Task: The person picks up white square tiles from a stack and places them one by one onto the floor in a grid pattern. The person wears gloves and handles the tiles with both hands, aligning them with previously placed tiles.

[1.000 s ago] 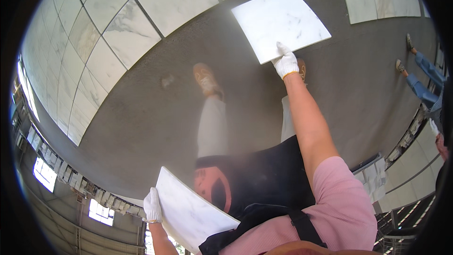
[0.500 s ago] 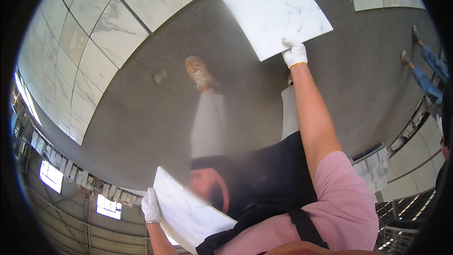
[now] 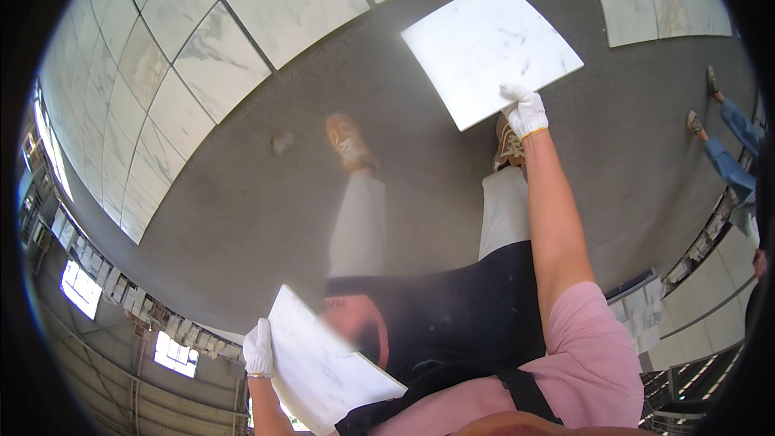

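My right hand (image 3: 525, 110), in a white knit glove, grips the near edge of a square white marble tile (image 3: 492, 48) with faint grey veins. The thumb lies on its upper face, and the other fingers are hidden beneath. This tile is held out ahead of me, above the grey floor. At the lower left my left hand (image 3: 258, 349), gloved too, clasps the outer edge of a second white marble tile (image 3: 323, 363), which is tilted against my body. My apron and chest cover part of that second tile.
Rows of veined marble tiles (image 3: 222, 56) with gaps between them lie on the grey floor (image 3: 242, 218) ahead and left. More tiles (image 3: 630, 4) lie at far right. Another person's legs (image 3: 731, 153) stand on the right. Stacked slabs (image 3: 121, 291) line the left wall.
The tile in my right hand now appears lower and slightly right in view, and my right shoe shows more. Floor tiles have shifted the same way. My left hand keeps its hold.
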A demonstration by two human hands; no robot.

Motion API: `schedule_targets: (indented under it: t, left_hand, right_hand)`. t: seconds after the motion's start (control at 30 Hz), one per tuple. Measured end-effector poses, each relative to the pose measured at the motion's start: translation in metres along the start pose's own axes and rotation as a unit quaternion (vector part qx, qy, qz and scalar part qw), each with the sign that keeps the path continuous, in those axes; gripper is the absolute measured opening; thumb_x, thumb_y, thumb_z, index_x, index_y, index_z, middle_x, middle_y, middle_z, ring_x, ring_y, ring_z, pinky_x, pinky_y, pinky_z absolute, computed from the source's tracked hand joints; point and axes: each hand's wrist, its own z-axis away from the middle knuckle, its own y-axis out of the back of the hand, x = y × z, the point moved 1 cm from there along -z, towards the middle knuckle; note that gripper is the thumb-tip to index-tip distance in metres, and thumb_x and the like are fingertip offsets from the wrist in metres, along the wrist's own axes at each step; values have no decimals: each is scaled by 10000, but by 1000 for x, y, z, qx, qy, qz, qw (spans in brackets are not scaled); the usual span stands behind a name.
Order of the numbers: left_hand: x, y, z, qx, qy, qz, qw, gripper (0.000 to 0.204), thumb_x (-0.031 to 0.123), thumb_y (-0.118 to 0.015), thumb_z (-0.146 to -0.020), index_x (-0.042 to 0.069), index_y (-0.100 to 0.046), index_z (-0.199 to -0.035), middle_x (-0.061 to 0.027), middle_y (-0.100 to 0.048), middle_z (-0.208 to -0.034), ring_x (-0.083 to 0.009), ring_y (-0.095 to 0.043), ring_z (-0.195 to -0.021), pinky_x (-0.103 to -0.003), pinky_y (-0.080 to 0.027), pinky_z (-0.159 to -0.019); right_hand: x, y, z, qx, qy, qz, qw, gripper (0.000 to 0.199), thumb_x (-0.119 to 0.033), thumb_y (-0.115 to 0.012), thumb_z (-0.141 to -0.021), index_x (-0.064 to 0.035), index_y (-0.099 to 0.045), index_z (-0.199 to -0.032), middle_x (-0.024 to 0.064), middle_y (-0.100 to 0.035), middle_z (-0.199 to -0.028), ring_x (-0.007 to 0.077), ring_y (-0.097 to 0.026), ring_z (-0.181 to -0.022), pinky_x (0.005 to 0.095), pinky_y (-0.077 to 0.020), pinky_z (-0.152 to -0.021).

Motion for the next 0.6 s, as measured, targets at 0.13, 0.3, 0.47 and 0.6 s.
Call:
schedule_targets:
  t: [0.13, 0.3, 0.47, 0.6]
  left_hand:
    - [3, 1, -2, -1, -5, 5, 1000, 634, 509, -477, -1054, -55, -620, -802, -91, -550, -668, -183, -433, -669, -399, -420, -650]
    - [6, 1, -1, 8, 5, -10, 1000, 625, 501, -491, -1052, -55, -620, -799, -91, -540, -662, -172, -430, -677, -394, -420, -649]
    - [9, -2, 2, 4, -3, 24, 1000, 618, 492, -505, -1052, -57, -616, -790, -96, -523, -653, -167, -414, -671, -389, -412, -639]
    - [7, -1, 1, -2, 14, -13, 1000, 615, 488, -504, -1052, -59, -616, -793, -103, -531, -657, -171, -419, -672, -394, -414, -640]
  right_hand:
    - [-13, -22, 8, -33, 41, 15, 999, 186, 74, -701, -797, 100, -717, -980, 160, -721, -947, 266, -696, -877, 368, -562, -833]
    - [-10, -35, 7, -46, 28, -44, 998, 206, 56, -717, -785, 99, -725, -987, 162, -720, -956, 258, -689, -895, 356, -548, -844]
    - [-5, -47, -6, -58, 29, -38, 997, 196, 50, -718, -801, 96, -719, -992, 152, -716, -943, 249, -679, -906, 347, -530, -855]
    - [-1, -56, -10, -60, 30, -39, 997, 197, 56, -717, -800, 94, -720, -993, 148, -716, -941, 248, -681, -897, 346, -536, -845]
